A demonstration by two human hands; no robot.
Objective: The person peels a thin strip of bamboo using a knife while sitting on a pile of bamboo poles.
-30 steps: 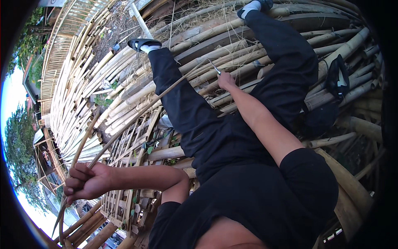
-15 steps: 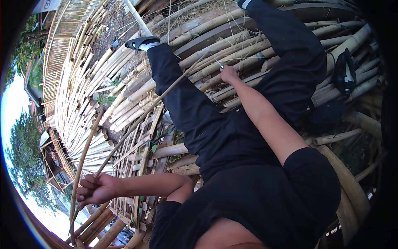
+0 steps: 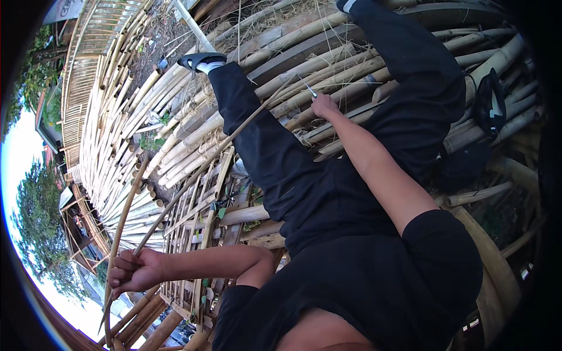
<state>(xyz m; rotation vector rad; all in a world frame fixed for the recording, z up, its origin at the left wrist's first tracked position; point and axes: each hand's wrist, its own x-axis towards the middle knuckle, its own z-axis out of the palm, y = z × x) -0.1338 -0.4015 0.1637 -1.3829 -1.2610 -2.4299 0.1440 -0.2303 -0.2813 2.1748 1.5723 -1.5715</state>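
Note:
My left hand [image 3: 136, 271], raised at the lower left, is closed in a fist around a long, thin bamboo strip [image 3: 241, 127]. From there the strip slants up across my left trouser leg toward my right hand. A second, thicker bamboo stick [image 3: 126, 217] stands right beside the left fist; whether the fingers also grip it I cannot tell. My right hand [image 3: 324, 106], between my legs, is closed on a small knife; its narrow bright blade [image 3: 309, 89] points up and left beside the strip's far end. The knife's handle is hidden in the hand.
Bamboo poles [image 3: 328, 70] lie beneath and between my outstretched legs. A large stack of cut bamboo [image 3: 126, 146] spreads at the left, with a slatted bamboo fence [image 3: 79, 88] beyond. A slatted bamboo frame [image 3: 193, 216] sits beside my left forearm. A dark sandal [image 3: 489, 105] lies at the right.
The whole view has shifted slightly. My left fist and the strip appear a little farther right; both grips look the same.

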